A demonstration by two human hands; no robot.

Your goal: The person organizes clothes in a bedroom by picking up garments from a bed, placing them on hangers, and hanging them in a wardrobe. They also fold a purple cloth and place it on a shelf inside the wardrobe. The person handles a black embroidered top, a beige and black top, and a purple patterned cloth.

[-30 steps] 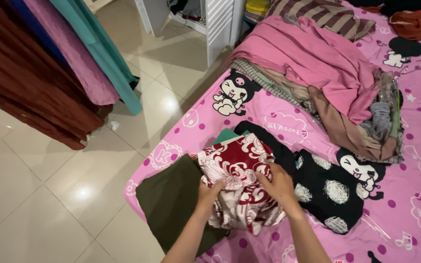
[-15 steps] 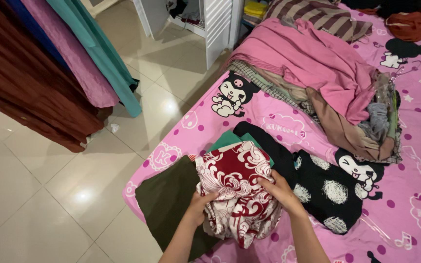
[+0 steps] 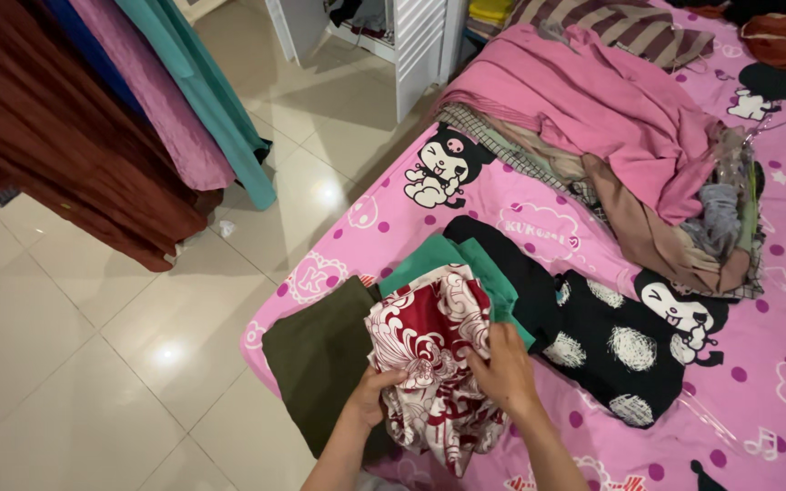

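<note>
Red-and-white patterned cloth (image 3: pixel 434 359) lies bunched near the edge of the pink bed (image 3: pixel 775 364), over an olive garment (image 3: pixel 320 359) and a teal one (image 3: pixel 452 264). Right hand (image 3: pixel 505 368) and left hand (image 3: pixel 373 397) clutch it, fingers curled into its folds.

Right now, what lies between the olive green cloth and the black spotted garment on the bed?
The red and white patterned cloth, gripped by both hands, atop a teal cloth, in the head view.
</note>
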